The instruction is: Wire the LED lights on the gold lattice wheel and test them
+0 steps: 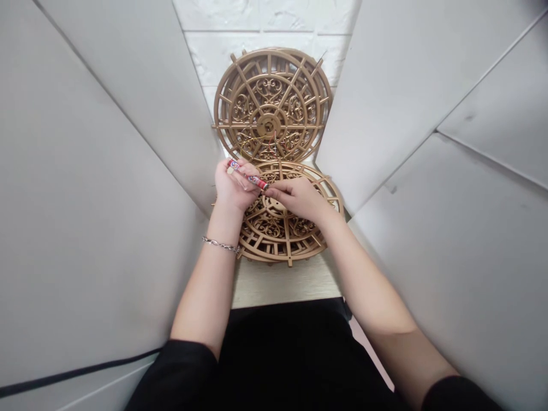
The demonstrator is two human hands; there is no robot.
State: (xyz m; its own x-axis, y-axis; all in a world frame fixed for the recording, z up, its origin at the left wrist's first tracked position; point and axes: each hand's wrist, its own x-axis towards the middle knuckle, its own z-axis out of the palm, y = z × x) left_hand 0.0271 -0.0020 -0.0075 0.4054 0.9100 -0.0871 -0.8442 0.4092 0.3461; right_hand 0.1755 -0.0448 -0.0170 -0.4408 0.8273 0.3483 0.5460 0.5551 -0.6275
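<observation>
My left hand (240, 185), turned palm up, has its fingers curled around a slim red tube (258, 182) with white and blue lettering. The fingers cover the tube's middle. My right hand (297, 197) comes in from the right, thumb and fingers pinched at the tube's lower right end. Under both hands lies a stack of round gold openwork clock-like frames (289, 248). Behind it, a second stack of similar gold frames (269, 64) leans upright, with scrollwork inside its rings. Thin coloured wires (275, 137) run down from that stack's hub.
The frames rest on a pale wood-look surface (286, 282). White panels rise close on the left (107, 171) and right (428, 228), narrowing the space. A white brick-patterned wall (286, 17) stands behind. A black cable (81, 372) runs along the lower left.
</observation>
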